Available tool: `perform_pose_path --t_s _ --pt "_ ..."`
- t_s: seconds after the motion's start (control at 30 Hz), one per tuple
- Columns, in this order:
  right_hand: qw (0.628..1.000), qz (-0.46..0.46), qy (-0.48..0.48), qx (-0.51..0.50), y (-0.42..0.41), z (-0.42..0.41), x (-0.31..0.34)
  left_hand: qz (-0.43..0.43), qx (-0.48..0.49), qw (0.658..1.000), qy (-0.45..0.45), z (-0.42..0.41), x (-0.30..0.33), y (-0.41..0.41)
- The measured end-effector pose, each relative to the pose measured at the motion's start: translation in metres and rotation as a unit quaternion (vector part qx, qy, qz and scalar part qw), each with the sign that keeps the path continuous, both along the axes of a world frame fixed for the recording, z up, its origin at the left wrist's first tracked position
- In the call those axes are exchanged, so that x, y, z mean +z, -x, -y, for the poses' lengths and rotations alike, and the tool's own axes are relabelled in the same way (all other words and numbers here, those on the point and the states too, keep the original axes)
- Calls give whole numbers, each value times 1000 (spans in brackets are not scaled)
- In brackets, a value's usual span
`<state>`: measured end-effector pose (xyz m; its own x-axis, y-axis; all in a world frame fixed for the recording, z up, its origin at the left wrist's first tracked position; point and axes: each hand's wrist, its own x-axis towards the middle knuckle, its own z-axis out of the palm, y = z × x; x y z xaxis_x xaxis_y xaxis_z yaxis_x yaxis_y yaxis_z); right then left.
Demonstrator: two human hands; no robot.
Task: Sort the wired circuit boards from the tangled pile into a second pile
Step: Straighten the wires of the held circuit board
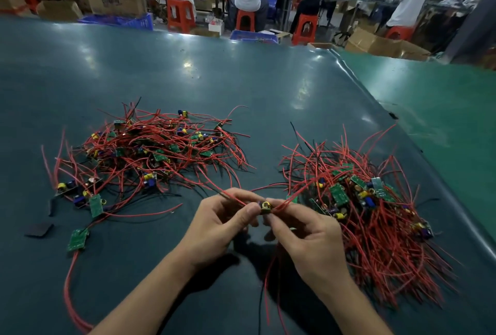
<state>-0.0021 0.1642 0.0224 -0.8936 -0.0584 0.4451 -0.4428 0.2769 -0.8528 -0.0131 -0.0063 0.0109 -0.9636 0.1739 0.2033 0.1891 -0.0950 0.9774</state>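
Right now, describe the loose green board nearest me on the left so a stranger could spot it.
Start at the left pile on the dark table. Below its near edge lies a lone circuit board, apart from the tangle, trailing one long red wire toward the table's near edge.

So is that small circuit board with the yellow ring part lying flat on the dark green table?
No, the small circuit board is pinched between the left hand and right hand, above the table.

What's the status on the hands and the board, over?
Both hands pinching one board above the table. Its red wires trail down. Piles either side, nothing blocking.
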Motion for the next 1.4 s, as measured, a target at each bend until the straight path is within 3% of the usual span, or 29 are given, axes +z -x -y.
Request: perform_pose_path --t_s 0.1,0.2,0.27,0.37,0.47,0.57,0.77,0.93,1.03,1.2,1.4 --pt "998 34 44 -15 -5 0 2 15 -13 1000 -7 1 1 -1" --pt "975 44 196 -97 -9 -3 7 40 -9 999 -10 3 -1 1" --pt "925 75 324 -184 -8 -10 11 52 -2 998 -20 4 -2 3" --pt "812 186 495 -248 -4 -19 19 55 -3 998 -9 5 -4 5" --pt "781 236 525 -242 -5 -21 21 52 -2 999 3 5 -5 5" --pt "816 251 482 -195 -9 -16 22 36 12 999 11 5 -5 4" --pt "925 274 253 -70 -1 -6 14 -26 132 988 71 10 -5 1" --pt "977 206 32 -36 10 5 -8 -136 298 919 221 25 -7 10" --pt "990 95 -79 -66 11 15 -21 -174 325 883 290 35 -9 10" --pt "984 13 -126 -122 16 29 -27 -195 335 837 386 36 -14 11" --pt "976 -12 -171 -135 13 33 -27 -92 406 759 501 31 -15 9"
